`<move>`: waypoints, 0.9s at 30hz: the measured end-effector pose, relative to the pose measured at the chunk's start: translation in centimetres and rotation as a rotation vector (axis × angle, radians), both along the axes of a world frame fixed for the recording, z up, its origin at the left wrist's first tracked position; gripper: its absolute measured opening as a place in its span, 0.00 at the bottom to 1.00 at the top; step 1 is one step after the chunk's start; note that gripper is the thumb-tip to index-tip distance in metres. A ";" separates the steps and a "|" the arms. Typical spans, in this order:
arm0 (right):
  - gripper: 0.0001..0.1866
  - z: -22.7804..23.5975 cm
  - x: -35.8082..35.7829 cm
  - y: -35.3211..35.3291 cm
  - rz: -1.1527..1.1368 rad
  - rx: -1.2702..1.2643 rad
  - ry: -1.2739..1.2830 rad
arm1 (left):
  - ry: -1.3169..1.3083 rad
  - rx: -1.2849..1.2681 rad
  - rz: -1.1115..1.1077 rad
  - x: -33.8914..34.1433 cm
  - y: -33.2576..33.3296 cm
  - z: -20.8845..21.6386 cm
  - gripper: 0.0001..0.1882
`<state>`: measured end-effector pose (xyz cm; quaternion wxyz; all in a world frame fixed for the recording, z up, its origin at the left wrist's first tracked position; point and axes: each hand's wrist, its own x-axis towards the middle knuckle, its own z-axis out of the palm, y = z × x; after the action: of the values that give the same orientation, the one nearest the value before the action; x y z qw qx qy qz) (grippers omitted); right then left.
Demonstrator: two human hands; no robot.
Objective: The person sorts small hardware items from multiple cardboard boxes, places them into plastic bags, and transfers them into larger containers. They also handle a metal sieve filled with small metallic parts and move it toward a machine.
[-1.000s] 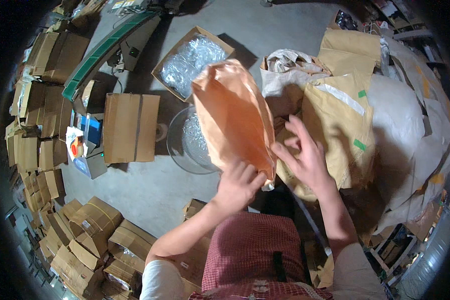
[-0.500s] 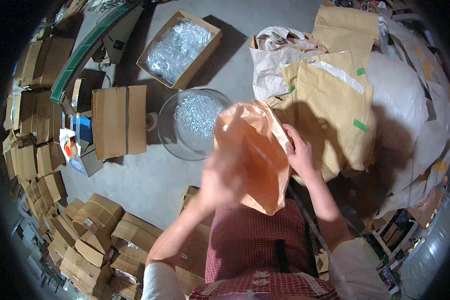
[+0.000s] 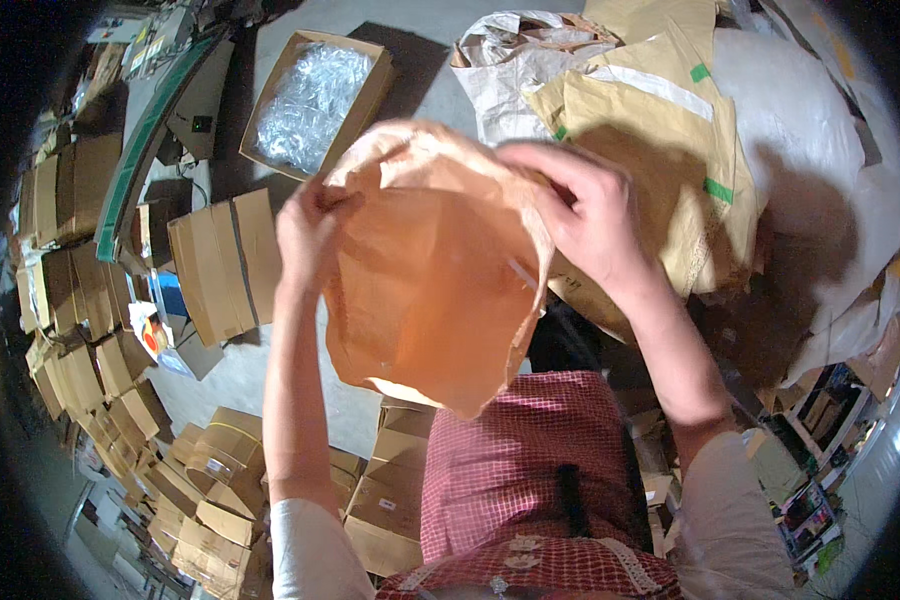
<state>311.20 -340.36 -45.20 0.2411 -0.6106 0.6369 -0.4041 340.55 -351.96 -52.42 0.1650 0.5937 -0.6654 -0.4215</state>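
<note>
An orange-brown paper sack (image 3: 425, 290) is held up before me with its wide mouth spread, showing its inside. My left hand (image 3: 310, 220) grips the left part of its rim, fingers closed on the edge. On the right part of the rim my right hand (image 3: 585, 205) is closed, thumb and fingers pinching the paper. The sack hides the round mesh basket of small metal pieces that showed behind it earlier. I cannot see anything lying inside the sack.
Beyond the sack stands an open carton (image 3: 315, 100) of clear plastic. A white woven sack (image 3: 510, 85) and large tan paper sacks (image 3: 650, 150) fill the right. Cardboard boxes (image 3: 225, 265) stack along the left, near a green-belted conveyor (image 3: 145, 150). More boxes (image 3: 220, 450) lie lower left.
My left hand has gone up and left from in front of the sack and now grips its rim. The sack has risen left and its mouth is wider. The view has shifted.
</note>
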 end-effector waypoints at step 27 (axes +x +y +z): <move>0.15 15.0 0.0 -7.9 0.023 0.188 -0.663 | 0.557 0.184 0.343 3.1 -4.8 7.7 0.12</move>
<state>311.23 -348.25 -30.22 0.4949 -0.4282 0.5515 -0.5172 343.64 -356.78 -44.76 0.3547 0.5715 -0.4445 -0.5916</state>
